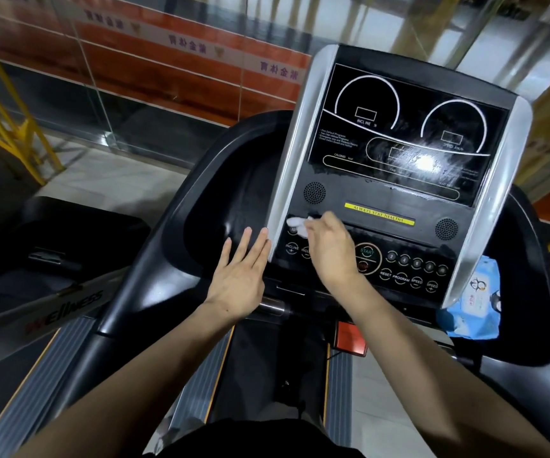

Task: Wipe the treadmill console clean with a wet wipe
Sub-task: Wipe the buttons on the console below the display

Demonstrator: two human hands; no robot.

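Note:
The treadmill console [396,180] fills the middle of the view: a black display panel with silver side trims and a button row below. Wet streaks shine on the display's lower right. My right hand [328,249] holds a crumpled white wet wipe [298,223] against the upper left of the button area, just under the left speaker grille. My left hand [239,272] is flat with straight fingers, its fingertips touching the lower end of the left silver trim.
A blue wet-wipe pack [475,302] lies in the right side tray beside the console. The black left tray [230,200] is beside my left hand. A red safety clip [351,337] hangs below the console. Glass panels and yellow railings stand beyond; another treadmill is at left.

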